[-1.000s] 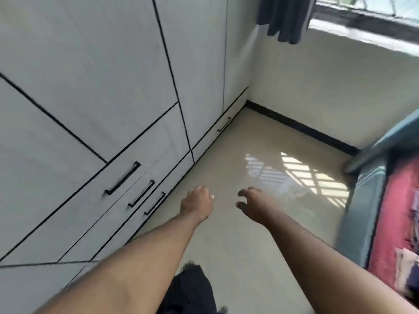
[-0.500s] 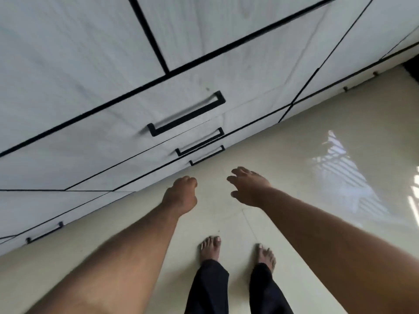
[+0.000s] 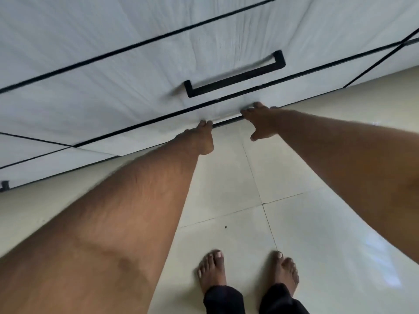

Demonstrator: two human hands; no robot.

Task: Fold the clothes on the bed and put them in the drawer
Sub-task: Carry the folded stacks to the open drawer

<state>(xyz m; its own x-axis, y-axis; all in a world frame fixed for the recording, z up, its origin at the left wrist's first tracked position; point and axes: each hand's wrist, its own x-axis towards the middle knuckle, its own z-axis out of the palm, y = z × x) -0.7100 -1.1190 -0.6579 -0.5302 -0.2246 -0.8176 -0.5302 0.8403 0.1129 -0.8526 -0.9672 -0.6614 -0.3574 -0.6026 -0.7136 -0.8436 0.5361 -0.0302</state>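
Note:
White wardrobe drawers fill the top of the head view. One drawer (image 3: 136, 91) carries a black bar handle (image 3: 235, 74). Below it lies a narrow bottom drawer front (image 3: 145, 134) just above the floor. My left hand (image 3: 203, 138) has its fingertips bunched against that bottom front. My right hand (image 3: 260, 120) reaches to the same front further right, fingers stretched onto it and thumb spread apart. The fingertips of both hands hide what they touch. No clothes and no bed are in view.
Glossy cream floor tiles (image 3: 306, 223) run from the wardrobe toward me. My bare feet (image 3: 247, 270) in dark trousers stand about a step back from the drawers. Another small black handle (image 3: 4, 185) shows at the far left edge.
I have turned from the room toward the wardrobe and bent down. Both hands moved forward from mid-air to the bottom drawer front, and the bed has left the view.

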